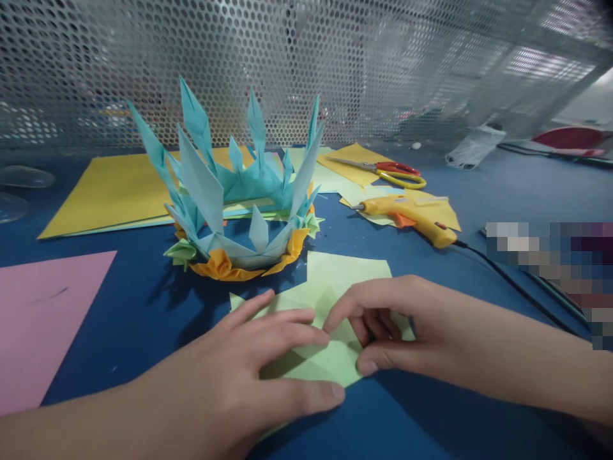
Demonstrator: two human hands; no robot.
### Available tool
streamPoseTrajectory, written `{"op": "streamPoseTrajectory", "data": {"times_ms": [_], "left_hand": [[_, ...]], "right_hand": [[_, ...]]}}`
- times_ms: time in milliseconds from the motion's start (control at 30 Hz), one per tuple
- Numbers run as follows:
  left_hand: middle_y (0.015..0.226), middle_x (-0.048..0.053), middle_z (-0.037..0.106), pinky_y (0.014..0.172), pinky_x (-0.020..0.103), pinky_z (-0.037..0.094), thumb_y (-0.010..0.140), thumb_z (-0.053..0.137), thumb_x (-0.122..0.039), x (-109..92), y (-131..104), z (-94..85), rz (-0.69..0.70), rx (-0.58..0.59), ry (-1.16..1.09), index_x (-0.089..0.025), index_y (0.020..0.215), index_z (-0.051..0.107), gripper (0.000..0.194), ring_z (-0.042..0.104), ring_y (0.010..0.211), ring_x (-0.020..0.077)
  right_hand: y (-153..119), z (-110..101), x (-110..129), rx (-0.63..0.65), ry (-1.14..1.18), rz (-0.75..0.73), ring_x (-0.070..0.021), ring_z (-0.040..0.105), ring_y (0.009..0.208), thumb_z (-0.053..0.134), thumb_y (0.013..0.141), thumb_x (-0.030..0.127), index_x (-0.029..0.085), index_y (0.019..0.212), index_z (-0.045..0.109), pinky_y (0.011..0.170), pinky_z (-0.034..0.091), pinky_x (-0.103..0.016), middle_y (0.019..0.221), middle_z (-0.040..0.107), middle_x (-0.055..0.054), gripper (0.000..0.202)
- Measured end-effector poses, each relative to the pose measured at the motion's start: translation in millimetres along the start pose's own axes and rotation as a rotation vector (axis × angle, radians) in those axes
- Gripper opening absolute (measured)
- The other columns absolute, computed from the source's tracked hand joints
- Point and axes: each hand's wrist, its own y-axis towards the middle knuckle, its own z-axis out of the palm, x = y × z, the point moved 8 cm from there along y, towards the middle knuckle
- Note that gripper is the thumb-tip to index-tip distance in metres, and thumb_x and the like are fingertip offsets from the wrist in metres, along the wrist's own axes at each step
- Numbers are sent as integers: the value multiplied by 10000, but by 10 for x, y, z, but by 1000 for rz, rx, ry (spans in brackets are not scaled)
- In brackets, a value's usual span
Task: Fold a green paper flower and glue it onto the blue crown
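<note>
Light green paper (349, 278) lies on the blue table, in more than one piece or layer, partly hidden under both hands. My left hand (268, 358) rests flat on it with its fingers spread. At its right, my right hand (387, 319) has its fingers bent; the index fingertip and the thumb touch the paper, with a gap between them. Just behind the hands stands a folded paper crown (258, 233) with tall teal points and orange and green pieces round its base.
A yellow glue gun (412, 214) with a black cord lies at the right, behind it scissors (395, 172). Yellow sheets (115, 185) are at the back left, a pink sheet (48, 319) at the left. A perforated metal panel (335, 70) closes off the back.
</note>
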Motion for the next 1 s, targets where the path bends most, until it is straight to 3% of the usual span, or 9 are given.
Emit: {"op": "streamPoseTrajectory", "data": {"times_ms": [200,333,433,700,1000], "left_hand": [[1489,25,562,1206,533,223,909,585,-200,-11,-8,-43,-2,-15,-67,-391,1378,565,508,465,1410,234],[1452,29,602,1211,482,245,909,578,-195,-36,-10,-105,-8,-112,-122,-351,1280,656,411,529,1356,218],[1423,37,623,1210,501,242,912,532,-164,-52,-20,-129,-8,-161,-155,-338,1265,668,417,548,1339,220],[1410,50,642,1199,477,275,975,516,-206,-71,22,-148,-10,-95,-129,-342,1268,673,360,539,1348,195],[1406,16,638,1214,414,256,953,516,-194,-58,-24,-136,-30,-186,-149,-355,1261,672,381,541,1335,172]], "right_hand": [[-1,-25,12,-34,-67,1,-91,524,610,728,820,112,237,993,716,538,414,-168,702,584,57,214],[4,-28,48,-61,-100,-28,-92,527,588,681,814,58,233,983,727,539,420,-172,677,590,53,248],[2,-29,60,-72,-105,-27,-109,546,598,645,845,101,234,990,730,552,443,-192,706,635,29,214],[-10,-25,94,-84,-135,-51,-106,544,598,590,868,101,247,948,717,552,440,-186,705,635,34,210],[1,-17,82,-72,-153,-67,-103,576,644,569,855,70,236,910,708,600,459,-191,769,669,30,223]]}}
